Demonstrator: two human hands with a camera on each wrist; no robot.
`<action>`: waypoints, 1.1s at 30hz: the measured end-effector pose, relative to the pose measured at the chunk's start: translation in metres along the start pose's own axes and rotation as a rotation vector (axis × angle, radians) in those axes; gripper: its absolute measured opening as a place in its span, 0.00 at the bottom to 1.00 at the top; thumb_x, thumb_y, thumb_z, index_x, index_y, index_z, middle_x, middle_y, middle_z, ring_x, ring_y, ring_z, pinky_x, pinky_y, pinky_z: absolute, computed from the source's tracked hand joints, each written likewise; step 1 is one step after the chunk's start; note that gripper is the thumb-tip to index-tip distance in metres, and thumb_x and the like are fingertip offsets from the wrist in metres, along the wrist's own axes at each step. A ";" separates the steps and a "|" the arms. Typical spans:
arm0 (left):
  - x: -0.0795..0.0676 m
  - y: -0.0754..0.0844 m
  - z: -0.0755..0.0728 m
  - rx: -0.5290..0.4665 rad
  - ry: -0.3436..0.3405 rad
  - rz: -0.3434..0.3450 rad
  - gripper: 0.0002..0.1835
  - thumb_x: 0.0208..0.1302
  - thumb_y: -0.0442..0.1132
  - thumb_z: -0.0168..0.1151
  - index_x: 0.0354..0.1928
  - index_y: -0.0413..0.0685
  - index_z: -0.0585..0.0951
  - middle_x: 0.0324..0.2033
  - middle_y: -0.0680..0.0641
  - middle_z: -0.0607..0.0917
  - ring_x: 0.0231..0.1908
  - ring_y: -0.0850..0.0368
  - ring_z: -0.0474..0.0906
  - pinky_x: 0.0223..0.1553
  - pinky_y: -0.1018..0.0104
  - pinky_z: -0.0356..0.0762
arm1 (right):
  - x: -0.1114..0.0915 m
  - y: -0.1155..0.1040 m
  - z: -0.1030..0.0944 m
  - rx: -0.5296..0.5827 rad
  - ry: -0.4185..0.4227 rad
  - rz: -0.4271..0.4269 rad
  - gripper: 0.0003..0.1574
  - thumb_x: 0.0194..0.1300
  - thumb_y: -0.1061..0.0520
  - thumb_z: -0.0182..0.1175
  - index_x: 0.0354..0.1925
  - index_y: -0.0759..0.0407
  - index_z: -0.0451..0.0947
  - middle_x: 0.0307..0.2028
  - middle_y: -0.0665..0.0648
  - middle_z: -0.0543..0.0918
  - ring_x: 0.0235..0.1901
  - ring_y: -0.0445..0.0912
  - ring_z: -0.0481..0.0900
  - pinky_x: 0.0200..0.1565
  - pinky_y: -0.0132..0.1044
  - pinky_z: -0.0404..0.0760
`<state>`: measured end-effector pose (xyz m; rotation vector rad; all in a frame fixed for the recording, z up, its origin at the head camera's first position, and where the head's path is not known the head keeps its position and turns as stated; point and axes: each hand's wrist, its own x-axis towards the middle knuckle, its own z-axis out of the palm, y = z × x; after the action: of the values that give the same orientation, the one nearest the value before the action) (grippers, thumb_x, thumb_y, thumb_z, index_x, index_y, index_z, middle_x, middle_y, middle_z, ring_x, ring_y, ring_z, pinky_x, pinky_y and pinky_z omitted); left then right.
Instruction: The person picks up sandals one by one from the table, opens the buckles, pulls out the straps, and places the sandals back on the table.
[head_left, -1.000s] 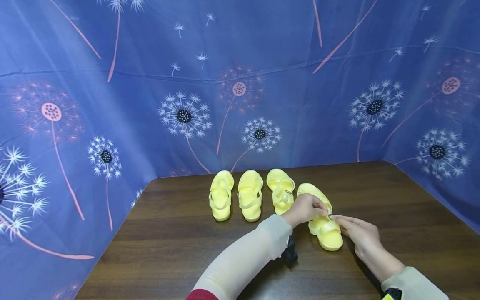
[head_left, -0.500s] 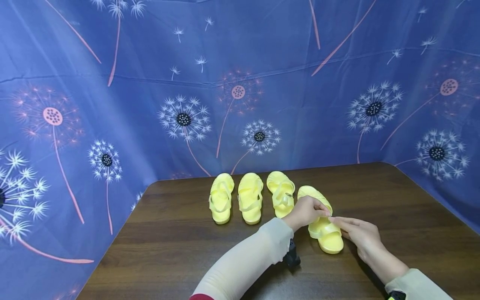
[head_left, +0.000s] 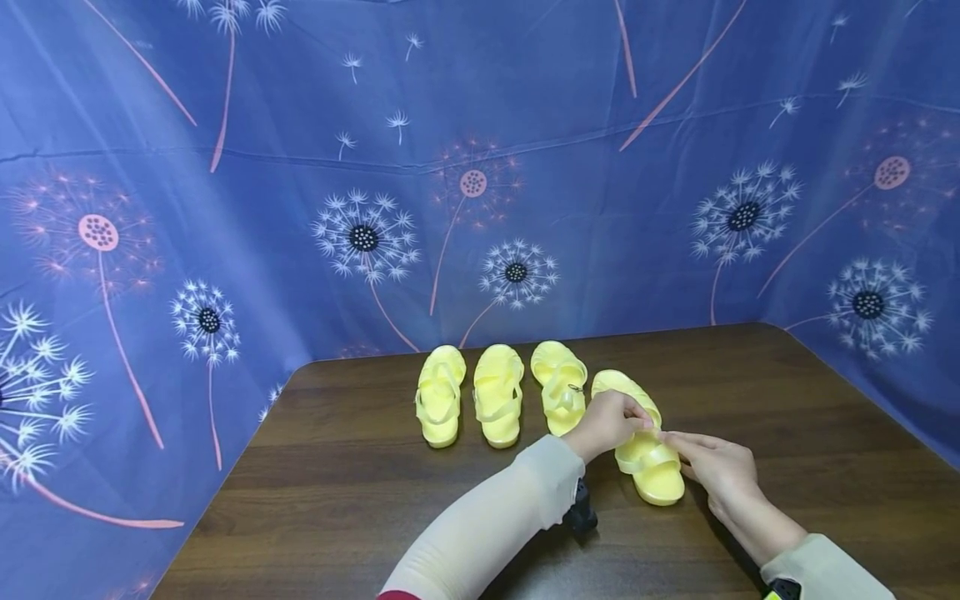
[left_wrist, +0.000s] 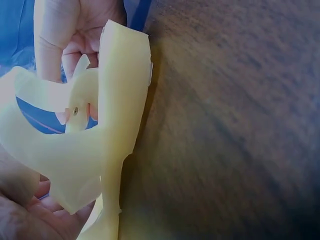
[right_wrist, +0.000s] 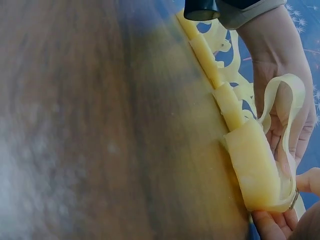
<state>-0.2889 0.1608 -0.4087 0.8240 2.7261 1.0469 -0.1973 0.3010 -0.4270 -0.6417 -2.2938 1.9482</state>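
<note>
A yellow sandal (head_left: 658, 487) lies on the table at the right end of a row, toe away from me and slightly turned. My left hand (head_left: 606, 423) reaches over its middle and pinches the strap (right_wrist: 295, 92), which loops up in the right wrist view. From the right, my right hand (head_left: 722, 473) pinches the strap's side end. A small metal buckle (right_wrist: 294, 199) shows beside the right fingers in the right wrist view. Both sets of fingertips nearly meet at the sandal's right side. In the left wrist view a rivet (left_wrist: 75, 111) joins the straps.
Three more yellow sandals stand to the left: one beside my left hand (head_left: 558, 387), one in the middle (head_left: 498, 396) and one at the far left (head_left: 440, 398). They are on a brown wooden table (head_left: 322, 500). A blue dandelion-print cloth (head_left: 600, 192) hangs behind.
The fingertips have drawn slightly closer, and the dark buckle seen between them a second ago is now covered in the head view. The sandals stay in place.
</note>
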 end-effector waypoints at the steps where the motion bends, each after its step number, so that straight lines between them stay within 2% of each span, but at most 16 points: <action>1: 0.000 0.000 0.000 0.006 0.001 0.000 0.06 0.62 0.43 0.66 0.31 0.53 0.88 0.30 0.60 0.87 0.30 0.73 0.75 0.27 0.82 0.71 | 0.000 0.000 0.000 0.003 0.001 -0.001 0.25 0.58 0.43 0.69 0.46 0.60 0.85 0.41 0.44 0.86 0.33 0.26 0.78 0.41 0.30 0.84; 8: -0.002 0.002 0.000 0.009 0.006 -0.028 0.06 0.62 0.42 0.66 0.30 0.52 0.88 0.30 0.60 0.87 0.28 0.73 0.74 0.26 0.82 0.70 | -0.002 0.002 0.003 0.019 0.042 0.028 0.31 0.56 0.42 0.71 0.48 0.64 0.83 0.45 0.52 0.86 0.34 0.29 0.78 0.40 0.32 0.85; 14: -0.003 0.002 -0.001 -0.018 -0.015 -0.036 0.06 0.61 0.40 0.67 0.29 0.50 0.88 0.29 0.59 0.86 0.27 0.73 0.73 0.25 0.81 0.70 | -0.004 0.004 0.008 0.056 0.084 0.051 0.20 0.57 0.44 0.70 0.40 0.57 0.87 0.40 0.48 0.86 0.32 0.32 0.81 0.37 0.32 0.85; 18: -0.003 0.001 -0.001 0.002 -0.030 -0.009 0.05 0.61 0.40 0.67 0.29 0.49 0.87 0.28 0.58 0.86 0.26 0.73 0.72 0.25 0.82 0.70 | -0.004 0.004 0.011 0.069 0.115 0.048 0.16 0.59 0.46 0.68 0.40 0.56 0.87 0.37 0.45 0.87 0.30 0.28 0.79 0.37 0.31 0.85; 22: -0.004 0.000 -0.003 0.066 -0.028 -0.002 0.04 0.59 0.41 0.68 0.29 0.51 0.88 0.27 0.59 0.87 0.25 0.74 0.72 0.24 0.84 0.69 | -0.002 0.004 0.015 0.098 0.114 0.044 0.14 0.60 0.49 0.68 0.40 0.56 0.87 0.33 0.41 0.87 0.29 0.25 0.77 0.36 0.29 0.84; 28: -0.005 0.003 0.004 0.157 -0.054 0.082 0.04 0.59 0.43 0.69 0.30 0.53 0.89 0.27 0.61 0.88 0.24 0.77 0.72 0.25 0.87 0.66 | -0.004 0.008 0.009 0.120 0.159 0.074 0.06 0.60 0.48 0.68 0.34 0.47 0.88 0.29 0.38 0.85 0.27 0.25 0.77 0.33 0.28 0.84; 30: -0.005 0.003 0.004 0.136 -0.047 0.069 0.04 0.59 0.43 0.70 0.29 0.53 0.89 0.26 0.61 0.88 0.24 0.76 0.72 0.25 0.87 0.67 | -0.003 0.007 0.008 0.107 0.163 0.075 0.07 0.61 0.47 0.67 0.35 0.47 0.87 0.29 0.37 0.85 0.28 0.27 0.79 0.32 0.28 0.83; 33: -0.005 0.000 0.001 0.062 -0.025 -0.003 0.04 0.58 0.43 0.70 0.29 0.53 0.89 0.25 0.60 0.87 0.24 0.75 0.72 0.24 0.85 0.68 | -0.001 0.006 0.009 0.090 0.146 0.063 0.13 0.61 0.46 0.67 0.40 0.51 0.87 0.34 0.42 0.86 0.29 0.30 0.80 0.32 0.30 0.84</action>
<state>-0.2842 0.1593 -0.4099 0.8359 2.7505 0.9491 -0.1976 0.2927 -0.4340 -0.8265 -2.1133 1.9472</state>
